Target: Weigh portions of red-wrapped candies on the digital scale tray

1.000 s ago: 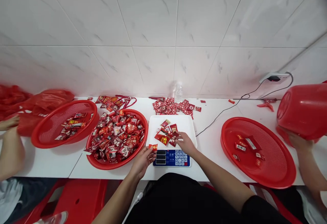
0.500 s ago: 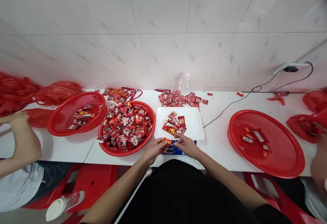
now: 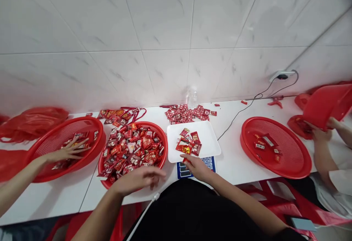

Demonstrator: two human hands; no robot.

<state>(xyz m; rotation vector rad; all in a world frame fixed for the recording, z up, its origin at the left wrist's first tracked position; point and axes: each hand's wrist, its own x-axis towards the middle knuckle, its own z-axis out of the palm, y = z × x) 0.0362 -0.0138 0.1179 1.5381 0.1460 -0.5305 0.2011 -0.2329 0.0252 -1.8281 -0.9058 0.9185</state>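
My left hand (image 3: 141, 178) hangs over the near rim of a red basket (image 3: 164, 156) heaped with wrapped sweets (image 3: 132, 147). Its fingers are loosely stretched and slightly blurred, with nothing visible in them. At the front edge of a white tray (image 3: 209, 138), my right hand (image 3: 196, 165) pinches what looks like a small red sweet packet (image 3: 186, 160), mostly covered by the fingers. Several red and gold sweets (image 3: 189, 142) lie on the tray. Under its front edge shows a blue scale keypad (image 3: 209, 163).
Small red packets (image 3: 184, 113) and a clear bottle (image 3: 191, 97) stand behind the tray. A black cable (image 3: 239, 114) runs to a wall socket. At left, a co-worker's hand (image 3: 66, 153) reaches into another basket (image 3: 35, 176); at right is a basket (image 3: 297, 156), and another person tips a red container (image 3: 324, 105).
My left hand has left the tray's front and moved left to the full basket. My right hand stays at the tray. The left co-worker's hand has entered their basket; a red container is raised at right.
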